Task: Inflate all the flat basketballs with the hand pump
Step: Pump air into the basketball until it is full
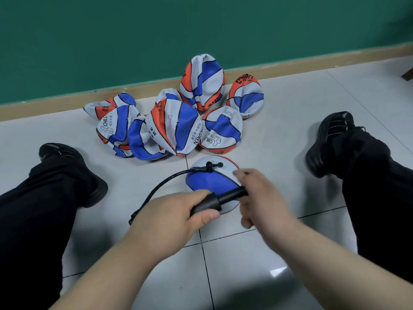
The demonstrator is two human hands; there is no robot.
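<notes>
Near side of the tiled floor (279, 139): left grip (176, 215) closed round the hand pump (223, 198) barrel, right grip (261, 195) (blurred) closed round its plunger end. Pump is held just over a flat basketball (210, 180) lying on the floor. Black hose (161, 186) loops left and plugs into that ball's far side. Beyond: pile of flat basketballs (176, 128) at the floor's far edge, by the skirting (134, 87) under the green wall (156, 41).

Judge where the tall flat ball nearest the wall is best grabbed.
Probably pinch the ball by its top edge, from above: it stands on edge, folded thin, with that edge free above the other balls.
</notes>
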